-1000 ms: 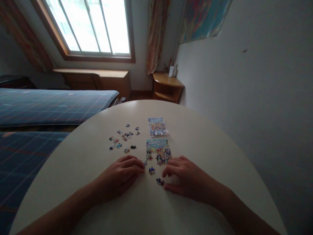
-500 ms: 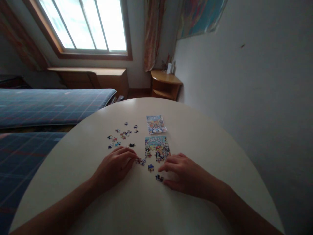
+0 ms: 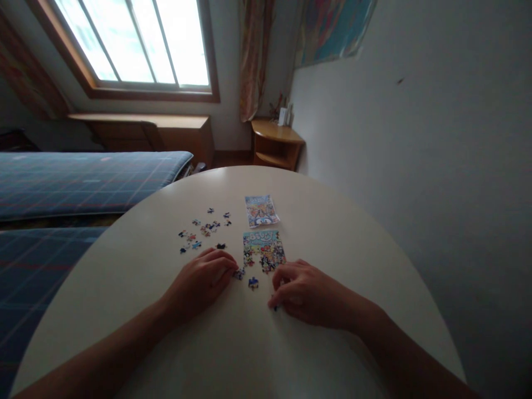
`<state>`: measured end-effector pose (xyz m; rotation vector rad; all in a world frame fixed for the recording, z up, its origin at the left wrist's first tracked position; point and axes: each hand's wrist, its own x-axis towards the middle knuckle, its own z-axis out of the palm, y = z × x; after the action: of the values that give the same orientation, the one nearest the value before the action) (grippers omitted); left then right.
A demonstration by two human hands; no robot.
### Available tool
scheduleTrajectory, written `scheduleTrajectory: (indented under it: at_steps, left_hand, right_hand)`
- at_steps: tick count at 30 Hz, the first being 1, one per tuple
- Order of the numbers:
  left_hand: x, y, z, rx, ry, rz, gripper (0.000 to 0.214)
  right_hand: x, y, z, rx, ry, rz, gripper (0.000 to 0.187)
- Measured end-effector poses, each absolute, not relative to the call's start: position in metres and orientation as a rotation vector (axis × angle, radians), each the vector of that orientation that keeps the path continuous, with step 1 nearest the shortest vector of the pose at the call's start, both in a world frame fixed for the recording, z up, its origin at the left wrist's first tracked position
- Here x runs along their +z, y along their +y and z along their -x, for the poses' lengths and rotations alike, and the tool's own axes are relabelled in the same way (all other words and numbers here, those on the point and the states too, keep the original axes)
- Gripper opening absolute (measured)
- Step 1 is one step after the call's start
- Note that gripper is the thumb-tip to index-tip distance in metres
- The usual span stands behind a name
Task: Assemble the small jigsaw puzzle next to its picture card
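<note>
A partly joined jigsaw puzzle [image 3: 264, 244] lies on the table, its top lettered and its lower edge uneven. My left hand [image 3: 208, 277] rests to its lower left, fingers together, their tips on a small cluster of puzzle pieces [image 3: 239, 274]. Over to the right, my right hand [image 3: 305, 291] is curled with its fingertips on a dark puzzle piece [image 3: 275, 307], mostly hidden under them. Between the hands lies a single blue puzzle piece [image 3: 253, 283]. Beyond the puzzle sits a printed picture sheet [image 3: 261, 210] with a creased corner.
Several loose puzzle pieces [image 3: 206, 229] are scattered at the left of the round white table [image 3: 341, 233]. A bed with a plaid mattress [image 3: 91, 183] stands to the left. The wall [image 3: 415, 138] is on the right, and a corner shelf [image 3: 276, 133] stands behind.
My right hand's fingers have closed down over the dark puzzle piece, which was in plain sight before. My left hand's fingertips now cover more of the small cluster. The view has shifted slightly.
</note>
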<state>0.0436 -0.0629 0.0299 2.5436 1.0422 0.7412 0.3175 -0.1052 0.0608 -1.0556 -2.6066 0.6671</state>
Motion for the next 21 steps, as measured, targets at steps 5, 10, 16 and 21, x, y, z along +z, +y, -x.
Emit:
scheduleTrajectory:
  at_steps: [5, 10, 16, 21]
  left_hand:
    - [0.027, -0.059, -0.041, 0.743, 1.049, -2.539, 0.017]
    - [0.026, -0.057, -0.035, 0.76, 1.05, -2.556, 0.017]
    - [0.027, -0.056, -0.03, 0.828, 1.063, -2.558, 0.019]
    - [0.028, -0.06, -0.029, 0.818, 1.067, -2.581, 0.02]
  right_hand:
    - [0.068, -0.105, -0.322, 0.712, -2.599, 1.079, 0.021]
    - [0.074, -0.105, -0.333, 0.763, -2.589, 1.193, 0.006]
    - [0.081, -0.102, -0.349, 0.899, -2.569, 1.318, 0.008]
    - [0.084, -0.1, -0.356, 0.944, -2.549, 1.365, 0.018]
